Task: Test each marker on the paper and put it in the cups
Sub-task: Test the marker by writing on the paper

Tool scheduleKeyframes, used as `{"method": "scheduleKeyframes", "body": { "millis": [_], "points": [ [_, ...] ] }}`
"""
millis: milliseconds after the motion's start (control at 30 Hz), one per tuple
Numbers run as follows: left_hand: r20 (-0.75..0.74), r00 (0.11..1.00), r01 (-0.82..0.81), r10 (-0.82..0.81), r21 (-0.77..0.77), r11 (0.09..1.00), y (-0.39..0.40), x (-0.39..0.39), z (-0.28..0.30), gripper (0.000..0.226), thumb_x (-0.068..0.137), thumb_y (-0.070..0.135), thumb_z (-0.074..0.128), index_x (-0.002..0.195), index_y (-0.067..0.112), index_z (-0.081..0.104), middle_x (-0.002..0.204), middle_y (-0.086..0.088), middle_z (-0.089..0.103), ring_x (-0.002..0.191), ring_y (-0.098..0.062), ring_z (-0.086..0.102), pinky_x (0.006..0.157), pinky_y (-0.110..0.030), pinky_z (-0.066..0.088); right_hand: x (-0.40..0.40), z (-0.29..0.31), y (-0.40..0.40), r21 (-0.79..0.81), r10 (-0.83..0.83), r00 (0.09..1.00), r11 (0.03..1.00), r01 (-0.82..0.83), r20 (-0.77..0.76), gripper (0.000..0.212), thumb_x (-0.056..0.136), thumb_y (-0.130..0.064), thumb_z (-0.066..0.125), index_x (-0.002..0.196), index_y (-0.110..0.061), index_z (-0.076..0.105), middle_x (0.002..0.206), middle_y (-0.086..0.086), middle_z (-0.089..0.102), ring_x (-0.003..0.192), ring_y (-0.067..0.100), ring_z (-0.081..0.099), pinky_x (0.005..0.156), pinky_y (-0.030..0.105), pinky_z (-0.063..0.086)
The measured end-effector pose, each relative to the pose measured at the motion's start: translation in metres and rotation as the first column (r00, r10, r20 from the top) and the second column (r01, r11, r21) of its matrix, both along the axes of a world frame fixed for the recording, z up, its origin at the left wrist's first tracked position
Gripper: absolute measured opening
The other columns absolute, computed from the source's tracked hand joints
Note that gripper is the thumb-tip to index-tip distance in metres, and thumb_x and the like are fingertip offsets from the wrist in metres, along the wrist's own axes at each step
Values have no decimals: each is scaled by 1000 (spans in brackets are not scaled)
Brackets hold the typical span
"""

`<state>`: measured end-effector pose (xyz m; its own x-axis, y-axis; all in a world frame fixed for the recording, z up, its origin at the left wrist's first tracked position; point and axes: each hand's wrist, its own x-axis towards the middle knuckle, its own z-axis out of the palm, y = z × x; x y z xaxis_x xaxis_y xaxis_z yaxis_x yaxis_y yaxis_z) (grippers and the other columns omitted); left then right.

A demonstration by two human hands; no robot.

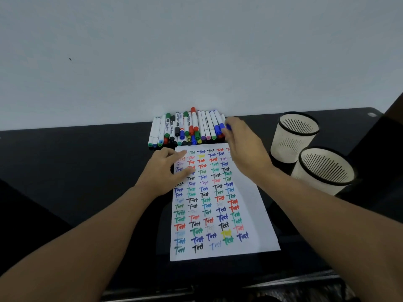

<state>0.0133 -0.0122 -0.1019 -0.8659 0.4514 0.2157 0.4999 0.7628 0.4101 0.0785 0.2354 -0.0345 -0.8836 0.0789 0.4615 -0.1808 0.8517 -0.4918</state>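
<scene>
While our right hand [242, 140] reaches into the far right end of the marker row [187, 129], its fingers curl around a blue-capped marker [227, 127]; how firm that hold is we cannot tell. Our left hand [168, 168] lies flat, fingers straight, pinning the upper left of the paper [246, 192], already crowded with test words. These markers look light, stiff and smooth, likely to roll, so we would pinch mid-barrel, clear of the cap. Both cups [294, 136] stand apparently empty to the right on the dark surface [76, 171].

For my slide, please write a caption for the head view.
Right hand reaches the marker pile; left hand rests on paper.
</scene>
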Motion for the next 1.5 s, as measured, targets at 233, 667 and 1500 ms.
{"method": "scheduleKeyframes", "body": {
  "millis": [233, 667, 1500],
  "points": [
    [138, 990, -6, 29, -168, 986, 2, 5, 2, 91, 81, 87, 41, 157, 38, 32, 164, 10, 25, 149, -17, 13, 121, -51, 17, 8, -33, -8, 196, -240, 885, 965, 173, 399, 55, 108, -35, 49, 156, -18, 26, 143, 8, 43, 81, 15, 61, 66, 30, 58],
    [171, 985, -15, 33, -106, 994, -10, 11, 8, 92, 77, 85, 51, 153, 32, 43, 153, 7, 35, 142, -16, 19, 118, -43, 27, 21, -49, -3, 287, -339, 836, 930, 229, 432, 53, 107, -48, 49, 148, -16, 37, 133, 5, 49, 93, 17, 63, 69, 31, 60],
    [-191, 981, -39, 38, -2, 999, -42, 47, -6, 62, 100, 53, 50, 155, 26, 38, 129, 2, 54, 116, -15, 43, 95, -34, 45, 11, -22, -63, 269, 133, 850, 914, -304, 510, 32, 112, -39, 34, 136, -19, 41, 91, 1, 64, 80, 24, 62, 70, 46, 54]
  ]
}}
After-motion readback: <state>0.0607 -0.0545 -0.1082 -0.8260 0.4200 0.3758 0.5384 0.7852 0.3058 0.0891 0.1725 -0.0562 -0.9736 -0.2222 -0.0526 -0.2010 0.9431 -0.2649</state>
